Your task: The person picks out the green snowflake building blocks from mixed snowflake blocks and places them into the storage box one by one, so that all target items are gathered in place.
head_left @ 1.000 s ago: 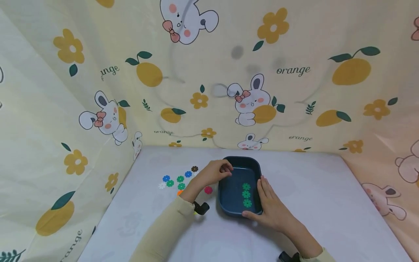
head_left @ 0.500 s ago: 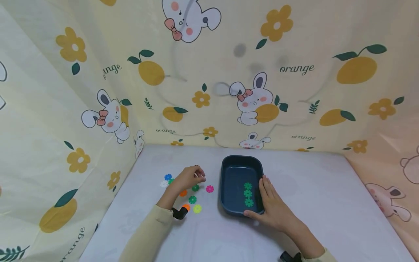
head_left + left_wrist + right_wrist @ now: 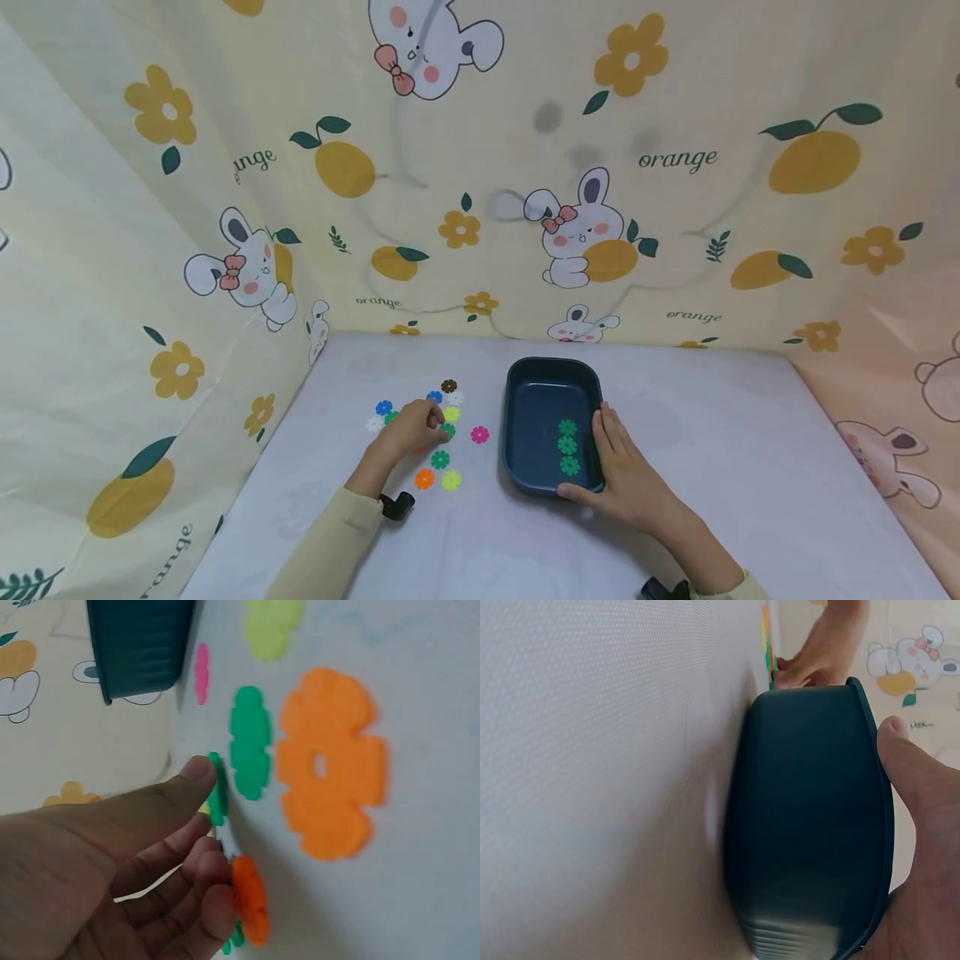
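Just now a green flower-shaped piece lies on the table, left of the dark tray, by the left hand's thumb tip; whether they touch is unclear. That hand reaches in low from the near left, fingers loosely bent and parted from the thumb, gripping nothing. The right hand lies along the tray's right wall, fingers straight, thumb at the near rim. Three green pieces line up inside; other coloured pieces lie scattered around the left hand.

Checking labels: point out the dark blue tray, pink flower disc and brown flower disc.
Dark blue tray (image 3: 532,435), head view: bare floor.
Pink flower disc (image 3: 479,435), head view: middle.
Brown flower disc (image 3: 449,386), head view: middle.
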Action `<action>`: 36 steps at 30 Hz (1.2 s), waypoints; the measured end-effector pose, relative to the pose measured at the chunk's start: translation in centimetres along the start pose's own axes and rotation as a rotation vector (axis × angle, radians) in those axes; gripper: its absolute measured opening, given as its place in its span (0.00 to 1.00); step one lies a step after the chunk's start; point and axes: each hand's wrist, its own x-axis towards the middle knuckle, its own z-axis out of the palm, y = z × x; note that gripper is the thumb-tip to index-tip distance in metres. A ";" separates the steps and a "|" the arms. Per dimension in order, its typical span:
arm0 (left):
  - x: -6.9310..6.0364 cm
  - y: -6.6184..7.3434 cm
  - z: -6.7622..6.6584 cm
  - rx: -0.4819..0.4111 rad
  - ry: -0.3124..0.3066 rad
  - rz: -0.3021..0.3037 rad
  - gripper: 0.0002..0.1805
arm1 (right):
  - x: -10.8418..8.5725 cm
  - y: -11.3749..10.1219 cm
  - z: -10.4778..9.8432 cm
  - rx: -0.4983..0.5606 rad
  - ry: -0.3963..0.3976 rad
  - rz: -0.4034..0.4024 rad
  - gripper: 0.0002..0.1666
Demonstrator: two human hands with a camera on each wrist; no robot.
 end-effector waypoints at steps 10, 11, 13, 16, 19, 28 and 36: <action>-0.4 -0.1 0.7 0.080 0.025 0.006 0.14 | 0.0 -0.2 -0.1 0.011 0.000 0.002 0.82; -0.4 -0.1 0.7 0.077 0.025 0.016 0.14 | 0.0 -0.3 -0.1 0.013 -0.001 0.002 0.82; -0.4 0.0 0.7 0.067 0.025 0.045 0.13 | 0.0 -0.3 0.0 0.010 -0.005 0.004 0.82; -0.3 0.1 0.5 0.044 0.024 0.097 0.10 | -0.1 -0.2 -0.1 0.000 -0.008 0.004 0.82; -0.2 0.7 0.1 0.012 0.025 0.136 0.09 | -0.1 -0.3 -0.3 -0.001 -0.009 0.002 0.81; 0.4 4.3 -1.7 -0.100 0.045 0.211 0.07 | -0.2 -0.4 -0.6 0.000 -0.018 0.000 0.81; 1.8 8.5 -1.6 -0.202 0.003 0.274 0.06 | -0.1 -0.4 -0.7 0.003 -0.018 0.003 0.81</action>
